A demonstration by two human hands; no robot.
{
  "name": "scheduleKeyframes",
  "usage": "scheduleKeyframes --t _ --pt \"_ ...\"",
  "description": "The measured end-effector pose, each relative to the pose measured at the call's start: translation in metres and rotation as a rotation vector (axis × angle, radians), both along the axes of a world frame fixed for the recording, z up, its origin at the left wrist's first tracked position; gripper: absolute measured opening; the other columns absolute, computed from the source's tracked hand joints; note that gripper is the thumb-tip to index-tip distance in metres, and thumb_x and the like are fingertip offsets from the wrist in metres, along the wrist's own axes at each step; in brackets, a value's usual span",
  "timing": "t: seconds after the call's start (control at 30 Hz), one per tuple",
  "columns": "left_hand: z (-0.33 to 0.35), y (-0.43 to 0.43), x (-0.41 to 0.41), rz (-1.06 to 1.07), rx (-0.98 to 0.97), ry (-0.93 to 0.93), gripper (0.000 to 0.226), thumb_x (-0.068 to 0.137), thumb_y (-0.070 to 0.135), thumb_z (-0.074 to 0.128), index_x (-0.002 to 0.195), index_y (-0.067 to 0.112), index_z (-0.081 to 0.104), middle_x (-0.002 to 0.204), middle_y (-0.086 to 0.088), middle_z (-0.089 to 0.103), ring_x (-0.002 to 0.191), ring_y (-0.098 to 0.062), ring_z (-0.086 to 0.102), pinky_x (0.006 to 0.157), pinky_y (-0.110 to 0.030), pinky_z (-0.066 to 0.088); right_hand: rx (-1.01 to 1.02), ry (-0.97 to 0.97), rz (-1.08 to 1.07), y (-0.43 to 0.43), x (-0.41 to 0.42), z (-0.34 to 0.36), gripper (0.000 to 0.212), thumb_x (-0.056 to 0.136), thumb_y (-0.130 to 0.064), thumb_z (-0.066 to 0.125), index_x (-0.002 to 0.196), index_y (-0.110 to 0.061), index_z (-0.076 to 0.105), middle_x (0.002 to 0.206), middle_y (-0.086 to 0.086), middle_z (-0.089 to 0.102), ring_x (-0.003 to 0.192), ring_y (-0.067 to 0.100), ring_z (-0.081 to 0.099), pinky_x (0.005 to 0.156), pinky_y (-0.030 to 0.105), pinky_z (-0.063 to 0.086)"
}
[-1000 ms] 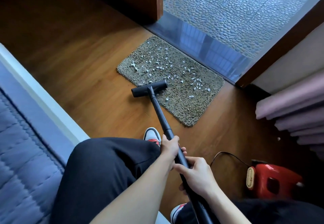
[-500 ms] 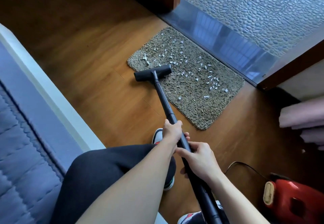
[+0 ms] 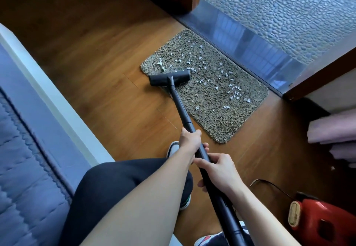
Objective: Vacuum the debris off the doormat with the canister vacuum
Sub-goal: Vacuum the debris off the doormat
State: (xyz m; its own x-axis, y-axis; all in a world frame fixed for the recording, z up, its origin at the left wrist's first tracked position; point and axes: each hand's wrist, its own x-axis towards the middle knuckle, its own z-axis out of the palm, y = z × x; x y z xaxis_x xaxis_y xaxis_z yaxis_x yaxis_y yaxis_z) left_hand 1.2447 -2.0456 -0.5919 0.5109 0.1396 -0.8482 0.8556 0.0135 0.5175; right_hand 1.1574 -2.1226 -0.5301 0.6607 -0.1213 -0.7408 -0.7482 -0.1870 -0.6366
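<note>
The black wand (image 3: pixel 183 111) is being held by both hands. It is being gripped further forward by the left hand (image 3: pixel 189 141) and just behind, nearer the body, by the right hand (image 3: pixel 219 170). The tube is being enclosed fully by the curled fingers (image 3: pixel 205 146) of both, and nothing else is being carried in them.

The floor head (image 3: pixel 169 77) is being rested on the near left part of the doormat (image 3: pixel 212 122), with its left end reaching out over the wooden floor (image 3: pixel 96 72). The debris (image 3: pixel 234 93), small pale scraps, is lying scattered over much of the pile beyond and to the right of the head. The work is therefore being judged as only near its beginning.

The step is probably being done best when the head is being pressed flat on the pile and is being guided slowly, in straight overlapping lanes, toward the threshold (image 3: pixel 250 41). The mat looks light, so it may be getting dragged or wrinkled by the suction. Shorter strokes are being advised, and perhaps one edge could be pinned by a foot.

The red canister (image 3: pixel 323 224) is standing on the floor at the person's right, with its cord (image 3: pixel 269 185) lying just beside it. Care is being asked that neither is being pulled when the wand is being extended.
</note>
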Motion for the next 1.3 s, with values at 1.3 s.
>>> scheduleKeyframes --t 1.3 --pt "0.000 -0.018 0.007 -0.088 0.059 -0.022 0.027 0.099 0.017 0.051 0.123 0.012 0.041 0.072 -0.014 0.062 0.041 -0.021 0.056 0.038 -0.026 0.048 0.123 0.023 -0.138 -0.009 0.003 0.013 0.020 0.088 -0.019 0.078 0.086 0.000 0.072 0.065 0.011 0.062 0.045 0.027 0.064 0.041 0.028 0.052"
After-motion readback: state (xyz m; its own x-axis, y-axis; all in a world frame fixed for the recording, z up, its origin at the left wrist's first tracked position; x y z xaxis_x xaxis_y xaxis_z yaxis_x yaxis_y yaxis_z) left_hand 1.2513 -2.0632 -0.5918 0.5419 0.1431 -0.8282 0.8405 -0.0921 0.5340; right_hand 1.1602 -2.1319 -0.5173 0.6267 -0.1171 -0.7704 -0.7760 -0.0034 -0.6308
